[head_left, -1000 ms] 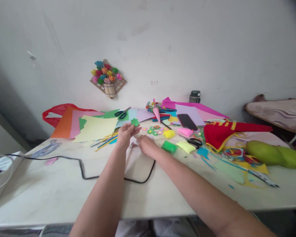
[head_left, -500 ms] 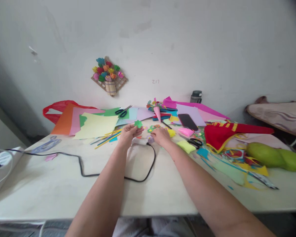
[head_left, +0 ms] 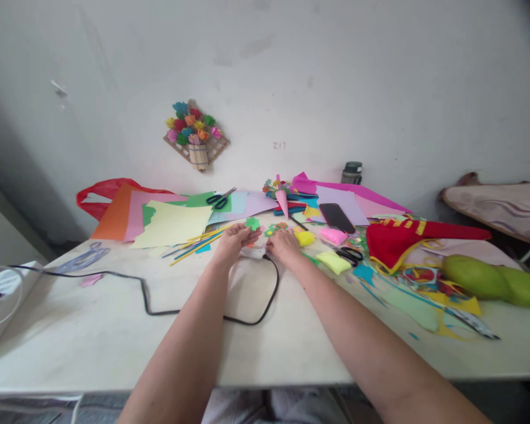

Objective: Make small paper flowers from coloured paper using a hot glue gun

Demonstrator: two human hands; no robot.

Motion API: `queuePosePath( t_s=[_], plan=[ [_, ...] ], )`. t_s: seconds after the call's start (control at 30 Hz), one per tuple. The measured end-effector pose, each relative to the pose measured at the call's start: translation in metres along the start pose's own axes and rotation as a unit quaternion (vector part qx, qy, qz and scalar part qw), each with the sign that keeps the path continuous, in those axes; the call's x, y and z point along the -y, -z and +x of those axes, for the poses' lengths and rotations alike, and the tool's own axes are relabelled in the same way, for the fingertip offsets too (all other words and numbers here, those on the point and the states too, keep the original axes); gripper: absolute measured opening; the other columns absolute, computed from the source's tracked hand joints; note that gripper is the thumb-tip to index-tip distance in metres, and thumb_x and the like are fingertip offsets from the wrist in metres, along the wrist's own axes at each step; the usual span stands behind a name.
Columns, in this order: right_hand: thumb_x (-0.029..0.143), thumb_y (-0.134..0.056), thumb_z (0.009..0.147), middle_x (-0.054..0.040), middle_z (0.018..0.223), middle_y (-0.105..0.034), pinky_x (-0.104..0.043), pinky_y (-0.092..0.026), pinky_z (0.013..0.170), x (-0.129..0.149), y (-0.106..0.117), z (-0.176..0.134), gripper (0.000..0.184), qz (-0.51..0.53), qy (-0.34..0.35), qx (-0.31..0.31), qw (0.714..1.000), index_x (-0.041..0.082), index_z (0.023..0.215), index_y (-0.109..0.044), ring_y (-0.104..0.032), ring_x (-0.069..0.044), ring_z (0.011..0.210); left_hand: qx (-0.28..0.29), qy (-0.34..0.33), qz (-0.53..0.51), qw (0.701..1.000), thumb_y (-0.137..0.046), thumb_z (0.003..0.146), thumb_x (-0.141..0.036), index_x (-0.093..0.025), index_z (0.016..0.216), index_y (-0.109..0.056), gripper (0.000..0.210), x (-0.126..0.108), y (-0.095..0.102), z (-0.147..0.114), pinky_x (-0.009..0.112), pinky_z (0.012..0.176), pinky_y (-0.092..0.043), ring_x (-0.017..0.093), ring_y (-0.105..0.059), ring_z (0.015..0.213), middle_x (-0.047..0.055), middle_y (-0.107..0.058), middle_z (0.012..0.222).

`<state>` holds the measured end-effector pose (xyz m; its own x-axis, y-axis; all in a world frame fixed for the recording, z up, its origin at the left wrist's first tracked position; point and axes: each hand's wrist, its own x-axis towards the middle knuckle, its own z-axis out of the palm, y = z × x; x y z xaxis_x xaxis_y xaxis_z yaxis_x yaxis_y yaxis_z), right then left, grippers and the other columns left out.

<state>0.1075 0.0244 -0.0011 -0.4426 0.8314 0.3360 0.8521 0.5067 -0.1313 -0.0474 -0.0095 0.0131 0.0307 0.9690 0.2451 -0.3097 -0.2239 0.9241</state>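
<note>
My left hand [head_left: 235,238] pinches a green paper flower [head_left: 252,224] by its edge, held a little above the table. Close by on the right, my right hand [head_left: 285,244] has its fingers drawn together; what they hold, if anything, is too small to make out. Small colourful paper flowers [head_left: 271,229] lie just beyond its fingertips. Below and between both hands rests a white corded tool [head_left: 252,252], partly covered by them, with a black cord [head_left: 274,294] looping from it. Yellow and blue strips [head_left: 194,248] lie left of my left hand.
Coloured paper sheets [head_left: 172,224] and scissors [head_left: 219,200] lie behind on the left. Farther right are a phone [head_left: 337,218], a yellow packet [head_left: 334,262], black-handled scissors [head_left: 351,255], red cloth [head_left: 388,244] and green fruit [head_left: 477,277]. A power strip [head_left: 9,294] sits at left.
My left hand has moved slightly right with the green paper flower, closer to my right hand. My right hand has shifted slightly left, its fingers nearer the white tool.
</note>
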Motion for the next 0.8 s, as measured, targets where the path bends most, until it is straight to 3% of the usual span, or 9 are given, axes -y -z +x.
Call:
queuePosePath(
  t_s=[0.13, 0.2, 0.33, 0.43, 0.67, 0.8],
  plan=[
    [0.023, -0.057, 0.073, -0.009, 0.093, -0.065, -0.034, -0.034, 0.083, -0.004, 0.003, 0.003, 0.013, 0.1, -0.05, -0.059, 0.992, 0.019, 0.078, -0.069, -0.054, -0.021, 0.093, 0.019, 0.015, 0.004, 1.0, -0.066, 0.066, -0.023, -0.011, 0.078, -0.054, 0.02, 0.001, 0.002, 0.0, 0.03, 0.073, -0.05, 0.021, -0.065, 0.079, 0.009, -0.068, 0.076],
    [0.021, -0.058, 0.07, -0.0078, 0.086, -0.066, -0.031, -0.039, 0.077, -0.006, 0.005, 0.005, 0.011, 0.223, -0.094, -0.095, 0.966, 0.017, 0.076, -0.067, -0.058, -0.018, 0.083, 0.019, 0.026, 0.004, 0.999, -0.067, 0.065, -0.022, -0.012, 0.076, -0.053, 0.02, 0.001, 0.0, -0.001, 0.027, 0.068, -0.051, 0.021, -0.066, 0.076, 0.008, -0.067, 0.072],
    [0.016, -0.062, 0.062, -0.004, 0.075, -0.066, -0.027, -0.045, 0.068, -0.007, 0.012, 0.006, 0.011, 0.499, -0.109, -0.129, 0.85, 0.015, 0.073, -0.064, -0.06, -0.014, 0.069, 0.01, 0.044, 0.002, 0.999, -0.067, 0.064, -0.022, -0.011, 0.076, -0.054, 0.021, -0.001, -0.004, -0.002, 0.027, 0.069, -0.05, 0.021, -0.066, 0.075, 0.006, -0.066, 0.069],
    [0.016, -0.065, 0.056, -0.002, 0.071, -0.065, -0.027, -0.045, 0.067, -0.005, 0.02, 0.003, 0.016, 0.597, -0.098, -0.131, 0.785, 0.015, 0.071, -0.064, -0.058, -0.012, 0.066, 0.009, 0.047, 0.006, 0.999, -0.067, 0.065, -0.022, -0.01, 0.079, -0.055, 0.022, -0.001, -0.006, -0.003, 0.028, 0.072, -0.05, 0.02, -0.066, 0.076, 0.007, -0.067, 0.071],
    [0.033, -0.063, 0.062, 0.0013, 0.053, -0.057, -0.024, -0.039, 0.051, -0.003, 0.033, -0.006, 0.019, 0.623, -0.108, -0.116, 0.766, 0.014, 0.059, -0.061, -0.045, -0.007, 0.046, 0.016, 0.043, 0.013, 0.999, -0.067, 0.066, -0.023, -0.01, 0.078, -0.056, 0.021, 0.001, -0.003, -0.002, 0.031, 0.077, -0.049, 0.02, -0.065, 0.077, 0.008, -0.067, 0.072],
    [0.031, -0.064, 0.061, 0.0015, 0.053, -0.057, -0.023, -0.038, 0.049, -0.003, 0.031, -0.005, 0.017, 0.65, -0.114, -0.11, 0.743, 0.014, 0.06, -0.062, -0.045, -0.006, 0.044, 0.017, 0.041, 0.013, 0.999, -0.067, 0.066, -0.023, -0.01, 0.078, -0.057, 0.02, 0.002, -0.003, -0.002, 0.032, 0.078, -0.049, 0.02, -0.065, 0.077, 0.008, -0.067, 0.072]
  ],
)
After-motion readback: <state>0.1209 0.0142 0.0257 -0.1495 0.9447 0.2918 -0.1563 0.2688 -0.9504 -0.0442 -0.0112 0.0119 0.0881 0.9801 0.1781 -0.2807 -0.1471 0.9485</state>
